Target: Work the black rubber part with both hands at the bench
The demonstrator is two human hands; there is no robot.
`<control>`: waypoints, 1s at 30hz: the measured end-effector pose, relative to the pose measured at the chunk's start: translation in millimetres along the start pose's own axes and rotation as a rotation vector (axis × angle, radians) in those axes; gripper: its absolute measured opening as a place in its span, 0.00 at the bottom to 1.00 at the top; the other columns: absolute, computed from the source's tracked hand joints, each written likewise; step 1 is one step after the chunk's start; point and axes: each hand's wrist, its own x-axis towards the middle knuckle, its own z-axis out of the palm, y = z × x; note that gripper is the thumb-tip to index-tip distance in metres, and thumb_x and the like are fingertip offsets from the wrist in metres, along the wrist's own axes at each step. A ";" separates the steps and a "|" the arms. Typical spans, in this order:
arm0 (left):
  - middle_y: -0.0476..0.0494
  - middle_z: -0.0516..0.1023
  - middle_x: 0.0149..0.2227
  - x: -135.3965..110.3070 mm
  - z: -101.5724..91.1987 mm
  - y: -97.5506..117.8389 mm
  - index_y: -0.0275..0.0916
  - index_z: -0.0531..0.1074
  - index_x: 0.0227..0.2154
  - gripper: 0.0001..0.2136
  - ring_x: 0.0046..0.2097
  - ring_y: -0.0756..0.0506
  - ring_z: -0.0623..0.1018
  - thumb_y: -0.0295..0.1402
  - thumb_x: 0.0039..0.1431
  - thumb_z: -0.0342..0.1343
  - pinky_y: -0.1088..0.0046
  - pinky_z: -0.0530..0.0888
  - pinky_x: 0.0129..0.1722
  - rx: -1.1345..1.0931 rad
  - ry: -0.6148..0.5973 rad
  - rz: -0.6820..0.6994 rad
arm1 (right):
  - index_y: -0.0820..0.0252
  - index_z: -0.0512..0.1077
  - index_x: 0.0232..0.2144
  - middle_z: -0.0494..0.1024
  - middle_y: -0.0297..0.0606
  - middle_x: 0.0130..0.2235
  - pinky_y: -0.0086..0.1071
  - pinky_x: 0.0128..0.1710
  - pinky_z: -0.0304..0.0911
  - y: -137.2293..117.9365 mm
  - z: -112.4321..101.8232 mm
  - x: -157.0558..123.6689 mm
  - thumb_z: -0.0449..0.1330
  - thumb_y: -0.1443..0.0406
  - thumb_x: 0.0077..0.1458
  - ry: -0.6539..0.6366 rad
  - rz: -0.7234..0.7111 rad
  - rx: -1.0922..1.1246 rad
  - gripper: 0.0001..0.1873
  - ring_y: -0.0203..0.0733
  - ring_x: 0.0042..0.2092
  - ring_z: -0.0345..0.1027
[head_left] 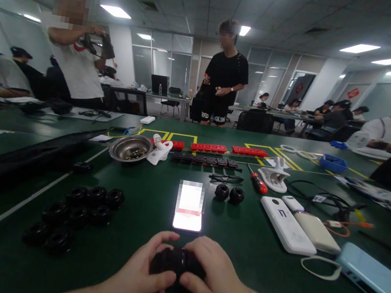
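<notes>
Low over the near edge of the green table, my left hand (149, 266) curls its thumb and fingers round the left side of a glossy black wheel-like part (170, 262). From the other side my right hand (211, 274) grips the right side of the black piece. A vertical seam shows between the hands, and whether this is one piece or two pressed together I cannot tell. Straight ahead lies a phone (187, 221) with a bright screen. Similar black wheel-like parts (77, 217) stand in a group to the left, and a pair (222, 192) sits beyond the phone.
A metal bowl (131, 148) with small parts is at the back left, near red strips (208, 148) and black blocks (205, 160). On the right are a red screwdriver (259, 182), white power bank (287, 227), blue box-like device (373, 280) and cables. People stand and sit beyond.
</notes>
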 end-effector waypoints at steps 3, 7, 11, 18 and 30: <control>0.45 0.69 0.33 1.4 -1.7 3.6 0.38 0.61 0.40 0.28 0.27 0.51 0.70 0.44 0.35 0.62 0.75 0.67 0.24 -0.009 0.003 -0.010 | 0.62 0.62 0.43 0.68 0.42 0.38 0.36 0.37 0.60 -0.1 -1.2 0.4 0.54 0.58 0.50 -0.017 -0.088 -0.015 0.19 0.42 0.38 0.61; 0.44 0.70 0.31 3.2 -2.8 6.2 0.35 0.64 0.36 0.26 0.28 0.48 0.72 0.47 0.35 0.60 0.74 0.67 0.23 -0.057 0.030 -0.063 | 0.58 0.56 0.51 0.65 0.43 0.43 0.36 0.40 0.59 -1.6 -2.2 0.0 0.52 0.63 0.52 -0.015 -0.148 -0.053 0.23 0.42 0.41 0.60; 0.44 0.70 0.32 1.4 -1.2 7.2 0.36 0.65 0.36 0.25 0.28 0.49 0.71 0.43 0.35 0.62 0.74 0.67 0.24 -0.069 0.040 -0.055 | 0.59 0.56 0.49 0.65 0.43 0.45 0.39 0.42 0.58 -3.2 -1.5 -0.6 0.57 0.58 0.46 0.017 -0.029 -0.003 0.29 0.45 0.43 0.60; 0.45 0.69 0.36 0.1 -0.8 6.5 0.38 0.65 0.38 0.27 0.29 0.49 0.72 0.41 0.32 0.64 0.74 0.69 0.26 -0.067 0.032 -0.053 | 0.61 0.63 0.43 0.69 0.41 0.37 0.35 0.37 0.60 -0.3 0.8 -1.6 0.55 0.59 0.49 0.015 -0.087 -0.039 0.19 0.42 0.38 0.62; 0.42 0.70 0.38 -0.4 0.4 10.7 0.37 0.66 0.41 0.27 0.33 0.47 0.72 0.39 0.34 0.64 0.72 0.69 0.29 -0.031 0.060 -0.087 | 0.61 0.65 0.39 0.70 0.41 0.35 0.39 0.37 0.60 -0.6 -1.7 -1.8 0.53 0.54 0.50 0.090 -0.029 0.014 0.19 0.43 0.36 0.63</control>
